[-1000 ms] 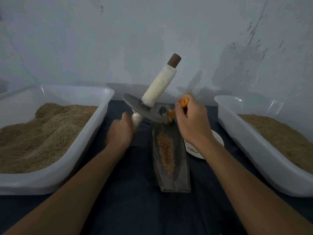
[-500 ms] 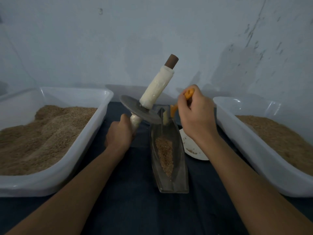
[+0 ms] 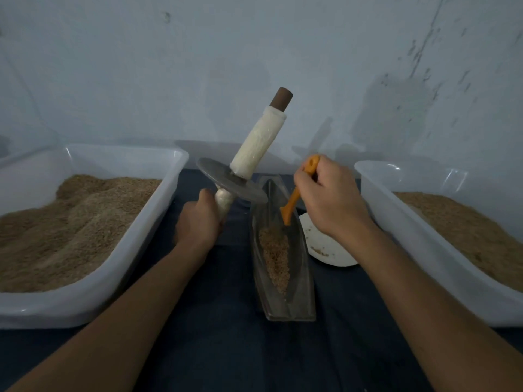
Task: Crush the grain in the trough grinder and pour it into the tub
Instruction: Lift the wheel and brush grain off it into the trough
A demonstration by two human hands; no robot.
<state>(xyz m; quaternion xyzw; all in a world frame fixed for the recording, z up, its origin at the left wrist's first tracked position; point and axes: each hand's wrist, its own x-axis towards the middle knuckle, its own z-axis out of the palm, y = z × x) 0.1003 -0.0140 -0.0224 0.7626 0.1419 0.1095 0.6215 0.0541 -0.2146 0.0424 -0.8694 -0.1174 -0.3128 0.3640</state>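
The right forearm hides part of the white plate (image 3: pixel 325 250), and both tubs run off the frame edges. The left hand (image 3: pixel 198 222) grips the lower handle of the grinding wheel (image 3: pixel 232 181), held tilted left of the trough (image 3: pixel 283 267). The right hand (image 3: pixel 328 199) pinches an orange scraper (image 3: pixel 294 199); its tip sits at the far end of the grain (image 3: pixel 276 256), which lies along the trough bottom on the desk (image 3: pixel 226 349).

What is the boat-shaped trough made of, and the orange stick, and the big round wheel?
The trough looks like dull grey metal: it has a faint sheen and thin walls. The orange stick, held in the right hand, is probably plastic, with its bright, even colour. The wheel seems to be matte grey metal; its handle appears wrapped in whitish cloth or tape.
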